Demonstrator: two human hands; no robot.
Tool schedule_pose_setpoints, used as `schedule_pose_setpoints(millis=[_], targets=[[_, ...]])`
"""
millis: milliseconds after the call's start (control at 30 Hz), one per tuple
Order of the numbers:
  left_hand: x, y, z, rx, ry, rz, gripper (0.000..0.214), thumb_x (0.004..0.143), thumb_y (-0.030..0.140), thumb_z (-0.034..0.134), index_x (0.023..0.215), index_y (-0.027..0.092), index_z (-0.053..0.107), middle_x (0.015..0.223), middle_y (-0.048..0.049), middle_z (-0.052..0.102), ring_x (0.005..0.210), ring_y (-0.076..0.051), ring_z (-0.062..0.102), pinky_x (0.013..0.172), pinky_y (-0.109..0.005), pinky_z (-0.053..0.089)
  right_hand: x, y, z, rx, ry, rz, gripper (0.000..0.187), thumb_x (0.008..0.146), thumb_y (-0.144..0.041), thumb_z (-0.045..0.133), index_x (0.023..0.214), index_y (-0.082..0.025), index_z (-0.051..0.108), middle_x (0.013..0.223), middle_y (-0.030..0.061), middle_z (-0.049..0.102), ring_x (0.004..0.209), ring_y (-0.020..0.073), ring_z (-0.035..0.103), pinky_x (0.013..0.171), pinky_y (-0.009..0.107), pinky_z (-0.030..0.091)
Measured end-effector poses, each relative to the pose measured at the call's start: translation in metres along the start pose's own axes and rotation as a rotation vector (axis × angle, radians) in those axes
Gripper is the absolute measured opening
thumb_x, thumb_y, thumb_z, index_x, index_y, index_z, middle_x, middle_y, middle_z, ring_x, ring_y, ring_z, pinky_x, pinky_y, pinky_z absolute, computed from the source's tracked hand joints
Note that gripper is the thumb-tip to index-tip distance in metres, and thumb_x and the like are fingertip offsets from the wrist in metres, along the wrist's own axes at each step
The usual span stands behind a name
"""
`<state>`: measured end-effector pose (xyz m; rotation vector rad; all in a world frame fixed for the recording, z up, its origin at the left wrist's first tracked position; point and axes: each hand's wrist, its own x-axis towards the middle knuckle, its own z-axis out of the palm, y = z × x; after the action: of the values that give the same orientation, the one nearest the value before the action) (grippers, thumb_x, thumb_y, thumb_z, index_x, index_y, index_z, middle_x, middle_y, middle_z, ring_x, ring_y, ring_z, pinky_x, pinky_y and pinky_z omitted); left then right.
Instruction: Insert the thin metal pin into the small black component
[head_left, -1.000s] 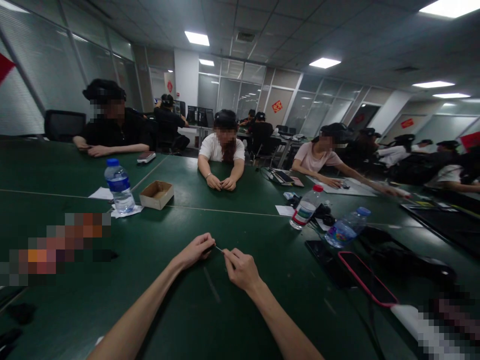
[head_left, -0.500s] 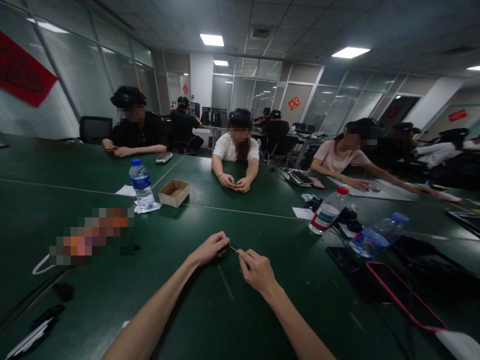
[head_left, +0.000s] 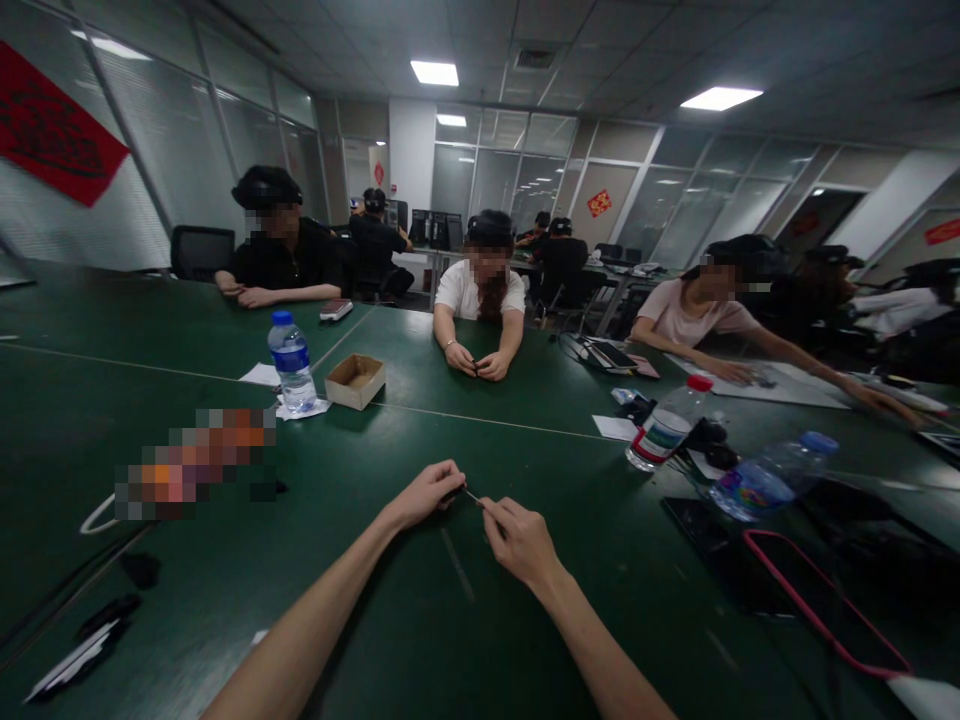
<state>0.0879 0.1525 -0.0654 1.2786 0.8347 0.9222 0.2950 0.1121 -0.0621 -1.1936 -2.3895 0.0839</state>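
Note:
My left hand (head_left: 427, 492) and my right hand (head_left: 521, 540) meet just above the green table (head_left: 390, 600), both closed in a pinch. Between them runs a thin pin-like piece (head_left: 472, 496). The left fingers hold a small dark part at one end; the right fingers pinch the other end. The piece is too small to name.
A water bottle (head_left: 292, 375) and an open cardboard box (head_left: 355, 381) stand at the back left. Two more bottles (head_left: 670, 423) lie at the right near a phone with a red case (head_left: 817, 600). Several people sit across the table. Dark small items (head_left: 112, 615) lie at the left.
My hands keep the same pinch on the thin piece. The camera has turned, so everything on the table has shifted to the right in view.

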Motion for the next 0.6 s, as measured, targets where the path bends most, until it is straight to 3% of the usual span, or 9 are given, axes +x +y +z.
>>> schedule_pose_setpoints(millis=[367,500,600], targets=[[-0.0015,0.0027,0.0003,-0.007,0.009,0.011,0.038,0.079,0.052,0.059,0.081,0.015,0.050,0.059,0.0056,0.040,0.046,-0.006,0.035,0.045,-0.018,0.023,0.0002,-0.0017,-0.0017,-0.002,0.006,-0.023,0.032,0.096,-0.022,0.038,0.115,-0.016,0.064,0.083,0.0050,0.064,0.060,0.0071,0.055,0.053,0.016,0.041],[0.0011,-0.0020,0.0013,-0.001,0.081,0.039,0.040,0.079,0.054,0.057,0.084,0.015,0.051,0.056,0.0066,0.038,0.046,-0.006,0.034,0.044,-0.018,0.022,-0.0004,-0.0044,0.0000,-0.060,-0.043,-0.111,0.031,0.094,-0.024,0.042,0.117,-0.020,0.063,0.083,0.0037,0.064,0.059,0.0073,0.054,0.053,0.017,0.039],[0.0032,-0.0045,0.0034,0.048,0.109,0.047,0.044,0.080,0.057,0.053,0.090,0.015,0.056,0.061,0.0046,0.043,0.050,-0.007,0.036,0.046,-0.018,0.025,-0.0001,-0.0058,0.0002,-0.042,-0.041,-0.098,0.031,0.094,-0.023,0.041,0.115,-0.019,0.063,0.084,0.0038,0.063,0.061,0.0075,0.055,0.054,0.017,0.040]])
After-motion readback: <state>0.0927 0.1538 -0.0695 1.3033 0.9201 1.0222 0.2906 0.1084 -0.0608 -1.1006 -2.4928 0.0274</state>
